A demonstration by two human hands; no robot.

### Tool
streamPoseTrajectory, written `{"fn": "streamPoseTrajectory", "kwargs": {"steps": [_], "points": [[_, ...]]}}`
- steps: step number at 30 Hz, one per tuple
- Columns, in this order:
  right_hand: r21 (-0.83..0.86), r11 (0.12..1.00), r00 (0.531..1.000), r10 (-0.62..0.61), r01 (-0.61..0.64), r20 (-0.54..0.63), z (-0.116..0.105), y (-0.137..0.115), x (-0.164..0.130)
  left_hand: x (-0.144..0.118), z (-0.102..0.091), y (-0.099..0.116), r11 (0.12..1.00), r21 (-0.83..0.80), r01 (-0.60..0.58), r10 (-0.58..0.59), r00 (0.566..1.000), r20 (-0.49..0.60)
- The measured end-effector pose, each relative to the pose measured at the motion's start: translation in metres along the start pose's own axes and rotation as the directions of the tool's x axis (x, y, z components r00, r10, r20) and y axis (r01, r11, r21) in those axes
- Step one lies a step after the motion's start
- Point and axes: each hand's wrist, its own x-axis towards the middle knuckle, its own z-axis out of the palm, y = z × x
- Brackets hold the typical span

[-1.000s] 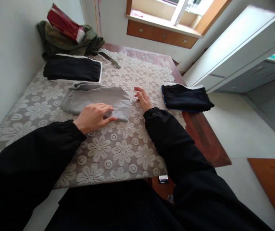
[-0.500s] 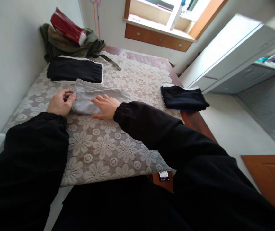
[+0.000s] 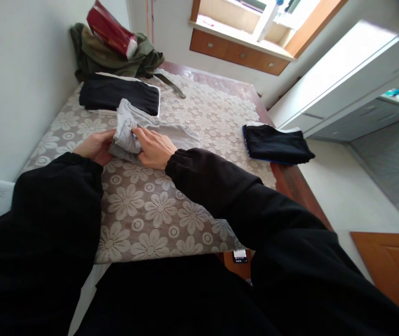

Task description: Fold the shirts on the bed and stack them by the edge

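Note:
A light grey garment lies partly folded on the lace tablecloth, its left end raised and bent over. My left hand grips that left end, with its fingertips hidden behind the cloth. From the right, my right hand has its fingers closed on the turned-up fold. The garment's flat part stretches out beyond my right hand. Just behind it lies a stack of folded black and white clothes.
Another folded dark stack rests at the table's right edge. An olive bag with a red package sits at the back left, against the wall. A phone lies below the table's front edge. The tablecloth has a flower pattern.
The garment's left end has been lifted and folded over toward the right. My right hand, flat on the cloth before, now grips the fold. The view has shifted slightly.

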Motion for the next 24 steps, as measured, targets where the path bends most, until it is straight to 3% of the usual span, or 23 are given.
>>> {"fn": "streamPoseTrajectory", "kwargs": {"steps": [4,7,10,12,14,15,17,20,22,24], "points": [[0.069,0.988,0.989,0.144,-0.142,-0.030,0.000,-0.018,-0.001,-0.009,0.010,0.000,0.969,-0.248,-0.007,0.017,0.999,0.039],[0.134,0.976,0.985,0.174,-0.170,-0.012,-0.004,-0.020,0.008,-0.008,0.012,-0.004,0.979,-0.199,0.046,-0.052,0.998,-0.028],[0.263,0.947,0.980,0.196,-0.184,-0.019,-0.016,-0.007,0.018,-0.005,0.012,-0.008,0.989,-0.103,0.103,-0.113,0.988,-0.102],[0.484,0.848,0.958,0.281,-0.218,-0.062,-0.035,0.008,0.019,-0.003,0.011,-0.009,0.991,-0.051,0.121,-0.127,0.985,-0.119],[0.704,0.665,0.898,0.430,-0.250,-0.088,-0.063,0.027,0.007,-0.001,0.007,-0.008,0.991,-0.001,0.133,-0.132,0.981,-0.140],[0.760,0.594,0.859,0.503,-0.263,-0.095,-0.080,0.037,-0.004,-0.001,0.004,-0.006,0.990,0.033,0.135,-0.129,0.980,-0.154],[0.804,0.532,0.782,0.607,-0.267,-0.141,-0.118,0.058,-0.038,0.001,-0.005,0.000,0.984,0.107,0.140,-0.121,0.978,-0.169],[0.799,0.538,0.721,0.662,-0.269,-0.204,-0.164,0.093,-0.108,0.004,-0.026,0.010,0.970,0.190,0.151,-0.123,0.981,-0.150],[0.763,0.546,0.674,0.710,-0.346,-0.202,-0.177,0.118,-0.158,0.008,-0.041,0.016,0.965,0.204,0.167,-0.146,0.983,-0.111],[0.759,0.483,0.628,0.768,-0.437,-0.127,-0.173,0.143,-0.203,0.011,-0.054,0.017,0.961,0.242,0.136,-0.121,0.990,-0.078]]}}
